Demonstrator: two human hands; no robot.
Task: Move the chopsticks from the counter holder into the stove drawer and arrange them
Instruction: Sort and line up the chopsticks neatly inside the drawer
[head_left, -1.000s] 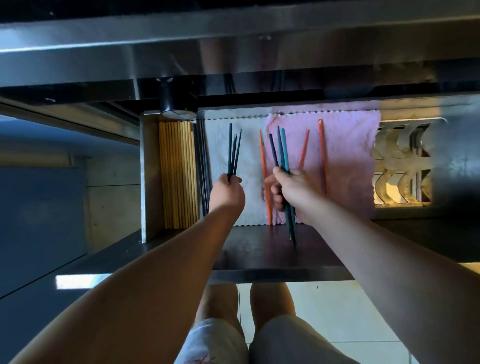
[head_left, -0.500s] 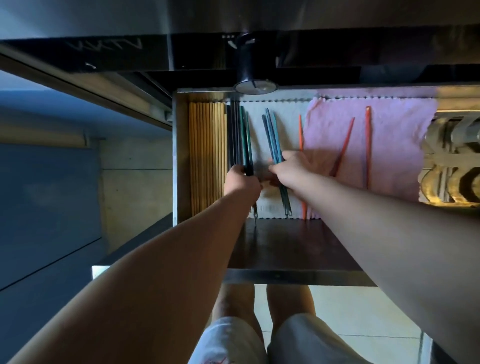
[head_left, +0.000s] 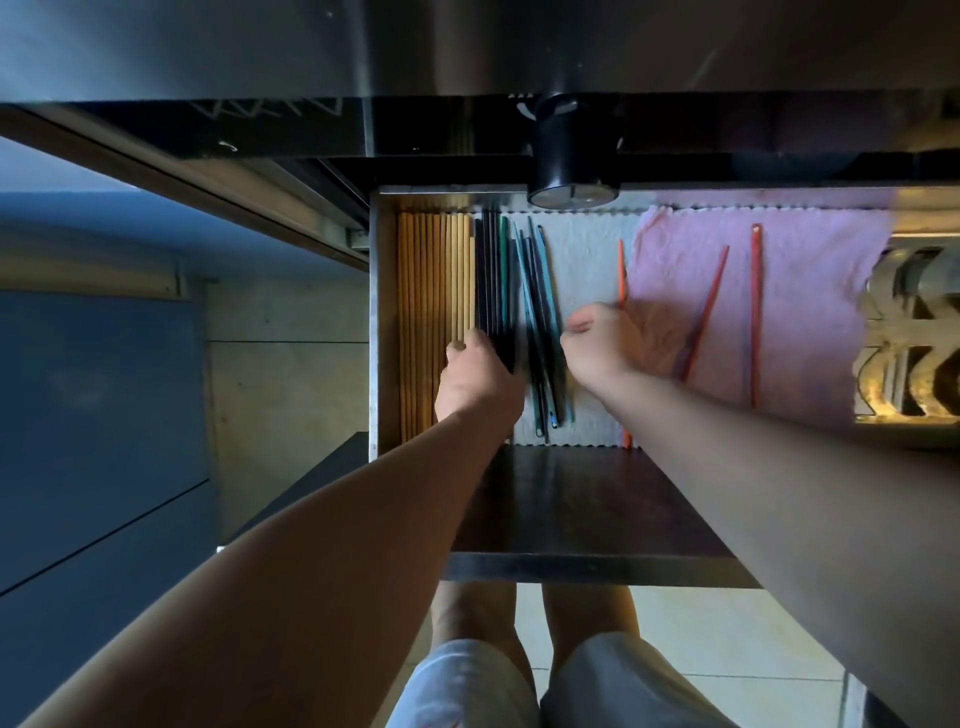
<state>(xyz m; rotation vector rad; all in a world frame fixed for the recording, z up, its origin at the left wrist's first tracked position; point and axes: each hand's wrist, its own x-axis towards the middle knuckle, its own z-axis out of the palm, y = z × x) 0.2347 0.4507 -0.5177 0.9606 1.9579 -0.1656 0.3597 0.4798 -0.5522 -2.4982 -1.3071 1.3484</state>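
the drawer stands pulled out under the stove front, seen from above, with a black knob at 12 o'clock over its back edge. all the chopsticks in view lie in the drawer, pointing from 12 to 6 o'clock. at its 9 o'clock side a tight row of wooden chopsticks lies along the wall. touching that row on its 3 o'clock side is a straight bunch of dark chopsticks. next to these, blue chopsticks lie loose and crossed on a white liner.

the left hand lies on the near half of the dark chopsticks, back up, thumb on the edge of the wooden row, fingers bent down over the dark ones. blur hides whether it grips them or only presses on them.

the right hand is at 3 o'clock of the blue chopsticks, just apart from them, its fingers curled in. an orange chopstick runs under it, and i cannot tell if the hand has hold of it.

a pink cloth covers the drawer floor toward 3 o'clock. on it lie a slanted red chopstick and a straight red chopstick, well apart from each other.
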